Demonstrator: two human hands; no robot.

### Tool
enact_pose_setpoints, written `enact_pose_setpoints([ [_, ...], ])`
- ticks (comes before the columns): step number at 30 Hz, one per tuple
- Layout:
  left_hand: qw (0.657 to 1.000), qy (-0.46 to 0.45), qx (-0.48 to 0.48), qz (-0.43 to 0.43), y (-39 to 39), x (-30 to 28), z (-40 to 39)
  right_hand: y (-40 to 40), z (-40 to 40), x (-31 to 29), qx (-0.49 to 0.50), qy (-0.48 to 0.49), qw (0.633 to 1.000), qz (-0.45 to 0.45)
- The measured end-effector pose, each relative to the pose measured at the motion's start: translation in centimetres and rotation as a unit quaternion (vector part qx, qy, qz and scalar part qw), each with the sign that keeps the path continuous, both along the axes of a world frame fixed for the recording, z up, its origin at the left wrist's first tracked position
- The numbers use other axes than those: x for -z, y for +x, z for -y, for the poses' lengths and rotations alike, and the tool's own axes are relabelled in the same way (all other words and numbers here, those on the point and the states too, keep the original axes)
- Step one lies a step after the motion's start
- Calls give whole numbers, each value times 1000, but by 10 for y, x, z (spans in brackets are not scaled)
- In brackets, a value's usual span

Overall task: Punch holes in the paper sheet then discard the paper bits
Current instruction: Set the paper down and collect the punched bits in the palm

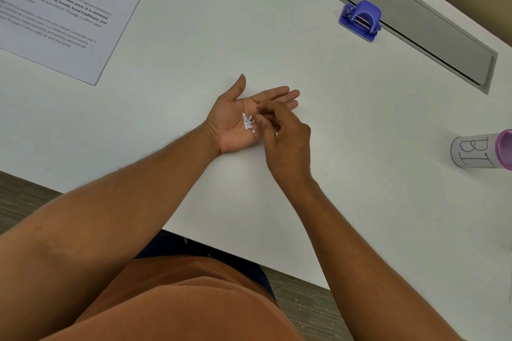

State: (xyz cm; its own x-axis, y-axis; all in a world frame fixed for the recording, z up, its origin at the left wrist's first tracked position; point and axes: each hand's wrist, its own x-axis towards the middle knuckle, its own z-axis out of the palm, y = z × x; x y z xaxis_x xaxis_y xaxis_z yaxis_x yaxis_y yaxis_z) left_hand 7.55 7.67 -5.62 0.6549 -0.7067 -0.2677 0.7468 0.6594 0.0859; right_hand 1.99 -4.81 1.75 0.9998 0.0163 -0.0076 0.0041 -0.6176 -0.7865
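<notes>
My left hand [234, 119] lies palm up on the white table [221, 36], fingers stretched flat. A small heap of white paper bits [247, 122] rests in its palm. My right hand [285, 138] hovers just right of the palm, fingertips pinched together over the bits; I cannot tell whether a bit is between them. The printed paper sheet [63, 5] lies at the far left. The blue hole punch [361, 19] stands at the far right, apart from both hands.
A long grey cable hatch [421, 25] is set into the table behind the punch. A white cup with a purple rim and handwritten letters [482, 151] lies on its side at the right edge. The table's near edge runs diagonally above my lap.
</notes>
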Motion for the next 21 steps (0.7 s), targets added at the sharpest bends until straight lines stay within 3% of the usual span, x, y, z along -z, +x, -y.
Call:
enact_pose_setpoints([
  [7,1000,-2,0,-5,0,1,0,5,5,0,-38,-16,999,28],
  [15,998,-22,-45,-22,-1,-3,1,-4,62,7,52,-34,997,48],
  [21,998,-15,-62,-18,1,0,1,-16,92,33,-71,-93,992,-39],
])
